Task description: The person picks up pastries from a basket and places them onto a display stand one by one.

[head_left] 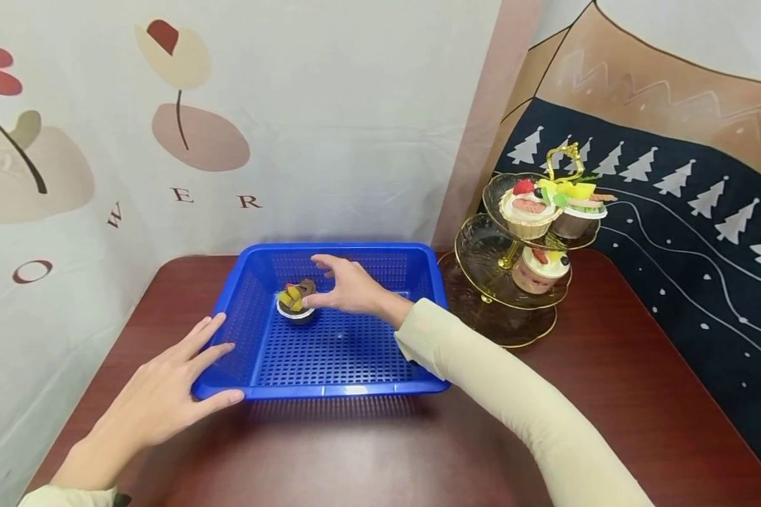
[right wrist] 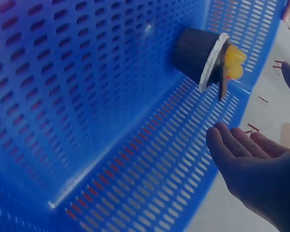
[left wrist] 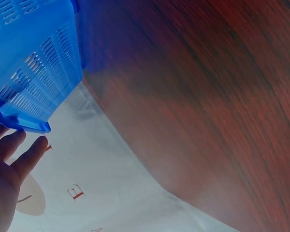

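Observation:
A blue plastic basket [head_left: 355, 389] stands on the table. Inside it, toward the left, sits one dark cupcake [head_left: 297, 315] with a white rim, yellow fruit pieces and a brown topping. My right hand [head_left: 349, 285] reaches into the basket with thumb and fingers spread beside the cupcake. In the right wrist view, a gap separates those fingers from the cupcake [right wrist: 195, 55]. At the basket's front left corner, my left hand [head_left: 165, 387] rests its outstretched fingers on the rim. The left wrist view has those fingertips [left wrist: 34, 150] right at the rim.
To the right of the basket stands a tiered gold-rimmed dessert stand [head_left: 482, 264]. Two fruit-topped cupcakes fill its top tier, and a layered cake cup [head_left: 539, 271] sits on the middle one. A printed cloth [head_left: 355, 141] hangs behind the reddish-brown table [head_left: 355, 451].

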### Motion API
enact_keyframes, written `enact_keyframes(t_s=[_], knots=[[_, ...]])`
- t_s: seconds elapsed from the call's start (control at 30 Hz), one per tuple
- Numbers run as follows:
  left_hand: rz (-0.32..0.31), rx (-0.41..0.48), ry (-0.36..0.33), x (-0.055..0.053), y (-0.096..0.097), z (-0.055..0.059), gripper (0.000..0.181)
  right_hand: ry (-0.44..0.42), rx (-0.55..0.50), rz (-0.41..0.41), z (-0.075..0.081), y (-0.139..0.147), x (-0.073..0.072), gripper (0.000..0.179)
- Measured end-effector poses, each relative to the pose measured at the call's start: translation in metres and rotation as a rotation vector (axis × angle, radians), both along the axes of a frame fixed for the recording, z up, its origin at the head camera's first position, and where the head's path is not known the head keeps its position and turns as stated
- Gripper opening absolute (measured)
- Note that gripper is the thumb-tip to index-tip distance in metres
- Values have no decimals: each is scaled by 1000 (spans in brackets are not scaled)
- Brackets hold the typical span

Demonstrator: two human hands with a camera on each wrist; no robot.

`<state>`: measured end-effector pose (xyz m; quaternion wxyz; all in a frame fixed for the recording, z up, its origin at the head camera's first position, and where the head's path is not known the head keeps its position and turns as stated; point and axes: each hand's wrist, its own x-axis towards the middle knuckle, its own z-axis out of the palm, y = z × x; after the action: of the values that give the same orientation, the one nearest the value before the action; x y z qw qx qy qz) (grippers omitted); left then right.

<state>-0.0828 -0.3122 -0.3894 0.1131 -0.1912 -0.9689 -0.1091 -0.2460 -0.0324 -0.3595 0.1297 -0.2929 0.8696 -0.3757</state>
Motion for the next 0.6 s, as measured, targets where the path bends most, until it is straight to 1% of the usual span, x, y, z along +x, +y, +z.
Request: enact_keyframes(t_s=[0.1,0.17,0.27,0.4,0.6], knots=[[-7,4,10,-2,0,-1,70,13,57,-2,-6,-7,-2,82],[-6,2,16,-1,0,-1,70,29,96,1,-8,-14,-1,83],[-10,-5,18,-1,-1,-2,70,31,141,10,-11,-23,-1,84],[-13,4,22,-1,0,-1,69,11,168,29,-17,-30,-1,87],[-18,9,21,-1,0,-1,70,58,215,61,-23,-38,-3,84]])
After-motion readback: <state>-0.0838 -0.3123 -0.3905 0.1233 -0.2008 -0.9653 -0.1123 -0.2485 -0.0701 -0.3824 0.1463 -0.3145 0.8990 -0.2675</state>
